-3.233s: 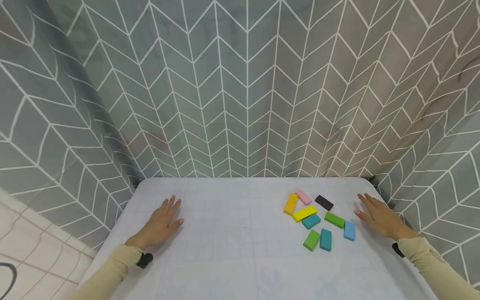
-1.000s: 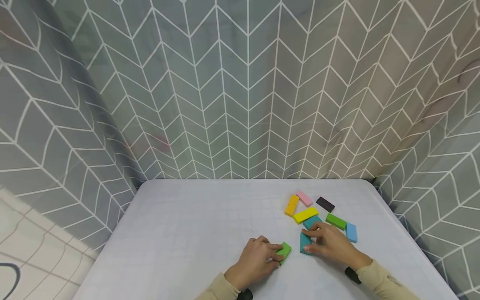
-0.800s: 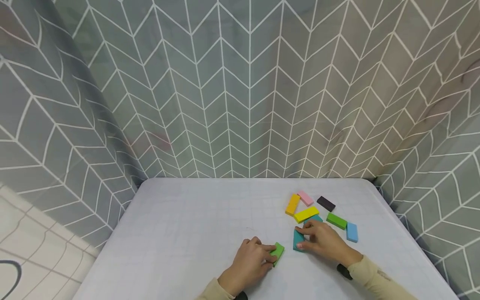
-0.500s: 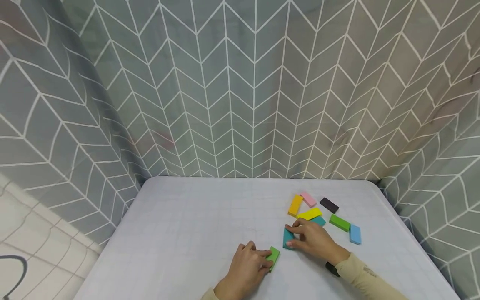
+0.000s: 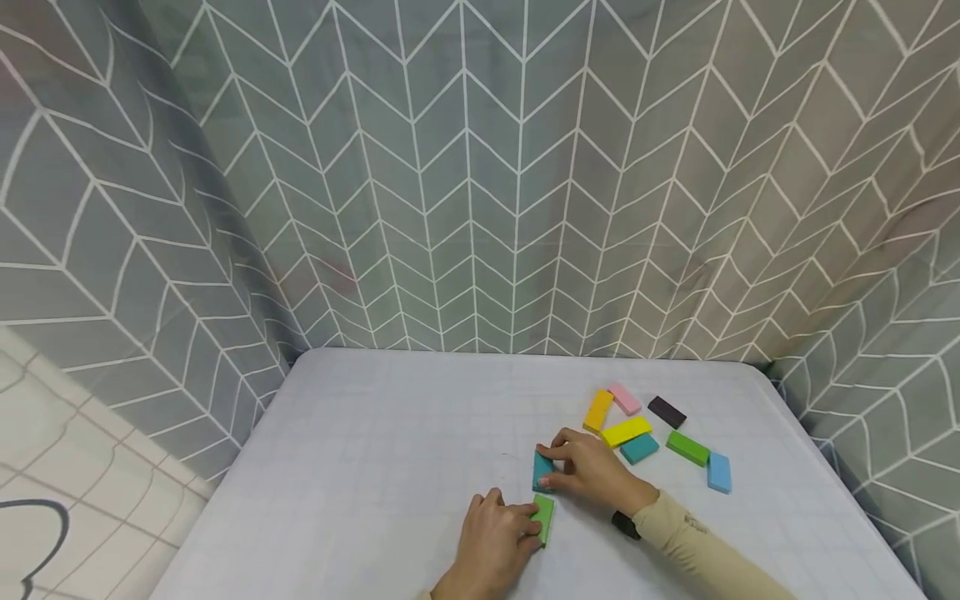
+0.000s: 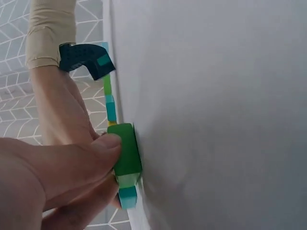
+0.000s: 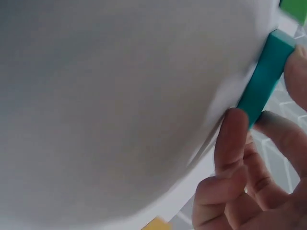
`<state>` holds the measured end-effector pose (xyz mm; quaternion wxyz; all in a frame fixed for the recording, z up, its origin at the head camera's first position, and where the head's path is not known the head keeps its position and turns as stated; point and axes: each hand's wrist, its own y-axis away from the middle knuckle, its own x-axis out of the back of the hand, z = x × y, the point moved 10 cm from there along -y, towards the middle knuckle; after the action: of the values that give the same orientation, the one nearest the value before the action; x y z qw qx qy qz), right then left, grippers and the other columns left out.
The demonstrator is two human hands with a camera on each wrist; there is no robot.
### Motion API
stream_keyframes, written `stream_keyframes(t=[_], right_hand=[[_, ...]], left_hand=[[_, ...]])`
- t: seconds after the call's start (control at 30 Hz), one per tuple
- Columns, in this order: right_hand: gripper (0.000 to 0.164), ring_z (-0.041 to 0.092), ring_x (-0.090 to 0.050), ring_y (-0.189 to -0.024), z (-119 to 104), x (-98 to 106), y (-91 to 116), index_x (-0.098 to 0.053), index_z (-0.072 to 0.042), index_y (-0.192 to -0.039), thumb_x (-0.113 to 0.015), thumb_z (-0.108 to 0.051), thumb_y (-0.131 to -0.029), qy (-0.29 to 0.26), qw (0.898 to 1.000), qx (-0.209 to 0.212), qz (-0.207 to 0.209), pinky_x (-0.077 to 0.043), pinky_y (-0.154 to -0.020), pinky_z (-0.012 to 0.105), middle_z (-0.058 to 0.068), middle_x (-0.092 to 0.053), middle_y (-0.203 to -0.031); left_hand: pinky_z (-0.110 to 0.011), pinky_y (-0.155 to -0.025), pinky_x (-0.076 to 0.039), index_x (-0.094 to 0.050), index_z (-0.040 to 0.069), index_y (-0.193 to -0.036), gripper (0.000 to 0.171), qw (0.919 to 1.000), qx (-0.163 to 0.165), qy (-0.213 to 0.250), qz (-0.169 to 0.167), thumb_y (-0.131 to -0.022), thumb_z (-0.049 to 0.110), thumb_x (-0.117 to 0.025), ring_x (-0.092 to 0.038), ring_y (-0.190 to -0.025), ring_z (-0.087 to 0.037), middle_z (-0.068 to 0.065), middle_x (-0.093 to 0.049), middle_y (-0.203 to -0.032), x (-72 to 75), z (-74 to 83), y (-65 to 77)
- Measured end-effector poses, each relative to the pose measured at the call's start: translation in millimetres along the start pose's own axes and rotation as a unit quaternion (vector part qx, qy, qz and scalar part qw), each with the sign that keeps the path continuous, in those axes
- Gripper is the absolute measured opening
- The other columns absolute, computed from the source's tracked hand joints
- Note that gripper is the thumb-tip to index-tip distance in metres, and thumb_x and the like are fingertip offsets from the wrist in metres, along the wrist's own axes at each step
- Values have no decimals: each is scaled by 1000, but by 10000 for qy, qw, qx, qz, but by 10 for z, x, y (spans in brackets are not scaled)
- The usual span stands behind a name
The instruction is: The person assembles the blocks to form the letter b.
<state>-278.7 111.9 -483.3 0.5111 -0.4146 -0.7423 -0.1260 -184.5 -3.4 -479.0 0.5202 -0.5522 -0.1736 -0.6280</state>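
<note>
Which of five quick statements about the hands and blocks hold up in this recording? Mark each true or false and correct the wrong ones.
1. The left hand holds a light green rectangular block. True.
2. The right hand grips the black rectangular block. False: it grips a teal rectangular block, and the black one lies apart from both hands.
3. In the head view, the light blue rectangular block is the farthest right of the blocks. True.
4. The yellow rectangular block lies near the left edge of the white table. False: it lies right of the middle, among other loose blocks.
5. Neither hand touches the orange rectangular block. True.
</note>
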Motion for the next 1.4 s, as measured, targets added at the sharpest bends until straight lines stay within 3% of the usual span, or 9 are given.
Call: stream_keyframes(t=[0.2, 0.53, 0.8, 1.03, 1.2, 1.4], right_hand=[[55, -2, -50, -74, -77, -117, -33, -72, -3, -135, -82, -38, -93, -123, 9995, -109, -267, -45, -63, 17, 0, -64, -106], [57, 0, -52, -77, -56, -128, -43, -70, -4, -138, -80, -41, -95, -216, 9987, -281, -372, -47, -66, 18, 1, -63, -110], [60, 4, -56, -83, 8, -144, -26, -69, -4, -139, -80, -42, -95, -532, 9964, -450, -482, -50, -70, 19, 3, -64, -114], [61, 3, -53, -82, 20, -103, 3, -70, -3, -138, -82, -41, -92, -617, 9964, -427, -398, -48, -69, 19, 3, -64, -113], [61, 4, -55, -83, -31, -74, 0, -69, -1, -139, -81, -40, -93, -511, 9978, -244, -357, -49, -69, 20, 6, -64, -113], [62, 5, -55, -83, 9, -95, 1, -67, -2, -141, -81, -40, -94, -608, 9955, -453, -567, -49, -70, 19, 5, -63, -115]], left_hand=[[-17, -63, -25, -87, 29, -90, 15, 9995, 294, 137, 54, -76, 31, -93, -57, -72, -7, 12, -81, -111, -8, -35, 11], [-18, -63, -32, -87, 26, -88, 15, 9974, 630, 352, 72, -75, 29, -94, -55, -74, -5, 2, -82, -114, -27, -98, -23], [-20, -63, -36, -87, 24, -89, 14, 9968, 657, 424, -158, -78, 29, -94, -58, -75, -7, -2, -82, -114, -55, -87, -27], [-20, -64, -38, -87, 23, -85, 13, 9973, 641, 361, 32, -76, 28, -95, -58, -76, -9, -6, -81, -116, -36, -99, -13], [-19, -66, -38, -86, 22, -82, 12, 9948, 655, 774, -5, -75, 22, -96, -57, -79, -8, -9, -79, -120, -58, -118, -38], [-19, -65, -37, -84, 21, -82, 13, 9898, 748, 1189, -232, -76, 18, -95, -54, -78, -4, -11, -77, -122, -115, -134, -59]])
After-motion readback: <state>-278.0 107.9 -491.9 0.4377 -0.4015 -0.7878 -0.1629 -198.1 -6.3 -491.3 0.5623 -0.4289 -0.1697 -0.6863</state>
